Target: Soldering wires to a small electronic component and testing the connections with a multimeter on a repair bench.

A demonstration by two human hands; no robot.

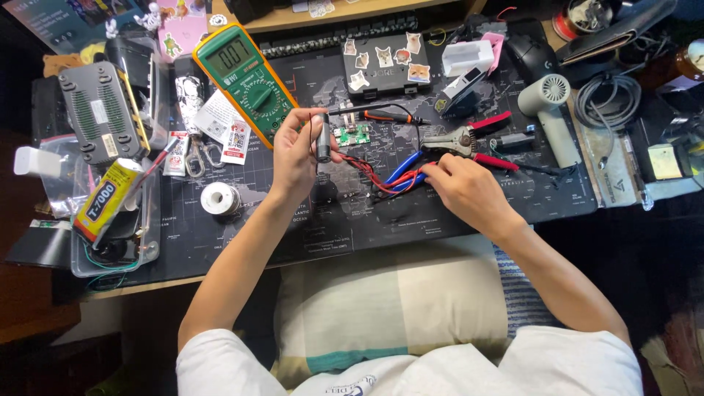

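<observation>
Head view: left hand (295,158) raised over black desk mat (242,220), fingers closed on small dark cylinder (323,139), long axis upright. Red wires (363,170) ran from cylinder rightward toward right hand (463,187). Right hand lay low on mat, fingertips pinched on red and blue wire ends (409,176), just left of knuckles. Wire stripper (463,139) just beyond right hand, nearer it than left. Small green circuit board (352,135) just right of cylinder. Green multimeter (246,77) far left of cylinder.

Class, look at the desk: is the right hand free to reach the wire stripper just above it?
Probably yes: the right hand rests on the wires, and the wire stripper lies uncovered beside it.
</observation>
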